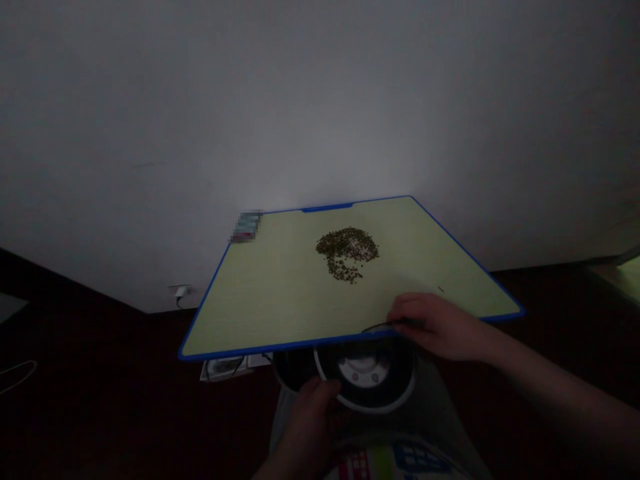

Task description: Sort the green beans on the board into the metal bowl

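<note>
Dark beans [347, 253] lie heaped mid-board [260, 300], none yet moved off the pile's area but one stray near the right edge; right hand [435, 327] pinches a thin wire [379, 327] narrowly at the near edge; left hand [307, 417] curls at a round pot [365, 373] below, grip unclear.

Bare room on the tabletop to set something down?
Widest free patch: the left of the tabletop, between the seed pile and the left blue edge. Tightest: the front right, where the right hand sits at the edge.
</note>
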The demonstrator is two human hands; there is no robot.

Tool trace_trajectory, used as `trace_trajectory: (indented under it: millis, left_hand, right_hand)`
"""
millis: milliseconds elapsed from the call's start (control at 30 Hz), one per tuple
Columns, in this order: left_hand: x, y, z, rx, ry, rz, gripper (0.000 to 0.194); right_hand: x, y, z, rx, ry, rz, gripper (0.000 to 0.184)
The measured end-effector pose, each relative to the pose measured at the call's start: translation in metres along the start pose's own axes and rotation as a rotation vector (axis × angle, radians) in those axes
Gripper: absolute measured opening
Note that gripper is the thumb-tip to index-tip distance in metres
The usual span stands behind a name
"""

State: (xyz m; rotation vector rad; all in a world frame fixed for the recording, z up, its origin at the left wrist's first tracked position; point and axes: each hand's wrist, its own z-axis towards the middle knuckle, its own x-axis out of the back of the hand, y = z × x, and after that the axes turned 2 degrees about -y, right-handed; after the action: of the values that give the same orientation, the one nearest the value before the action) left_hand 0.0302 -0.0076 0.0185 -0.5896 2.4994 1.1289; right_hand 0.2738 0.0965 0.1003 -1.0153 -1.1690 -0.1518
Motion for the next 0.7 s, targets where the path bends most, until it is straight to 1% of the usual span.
trace_trajectory:
  millis: [67, 200, 300, 400, 433, 467, 600, 700]
  left_hand:
    - [0.0, 0.002, 0.0, -0.007, -0.052, 0.012, 0.013]
    - [0.0, 0.005, 0.0, 0.035, -0.015, -0.005, 0.011]
    - [0.002, 0.004, 0.001, 0.015, -0.057, -0.054, 0.013]
    - [0.006, 0.002, 0.003, -0.016, -0.117, -0.064, 0.015]
    - [0.008, 0.002, 0.004, -0.022, -0.121, -0.055, 0.015]
    - [0.009, 0.002, 0.004, -0.025, -0.115, -0.045, 0.015]
    - [0.01, 0.003, 0.004, -0.023, -0.032, -0.052, 0.012]
    - [0.009, 0.005, 0.002, -0.021, 0.006, -0.075, 0.012]
  right_hand:
    - [-0.003, 0.0, -0.007, -0.001, 0.031, -0.017, 0.02]
    - [-0.001, 0.0, -0.019, 0.041, 0.044, -0.002, 0.021]
    - [0.004, 0.004, -0.019, 0.031, 0.07, 0.028, 0.02]
    - [0.006, 0.01, -0.006, -0.059, 0.209, 0.001, 0.017]
    - [0.005, 0.012, 0.001, -0.094, 0.259, -0.02, 0.017]
    - [0.003, 0.014, 0.008, -0.119, 0.281, -0.044, 0.018]
    - [-0.01, 0.02, 0.034, -0.147, 0.318, -0.132, 0.023]
    - [-0.017, 0.021, 0.044, -0.149, 0.329, -0.177, 0.026]
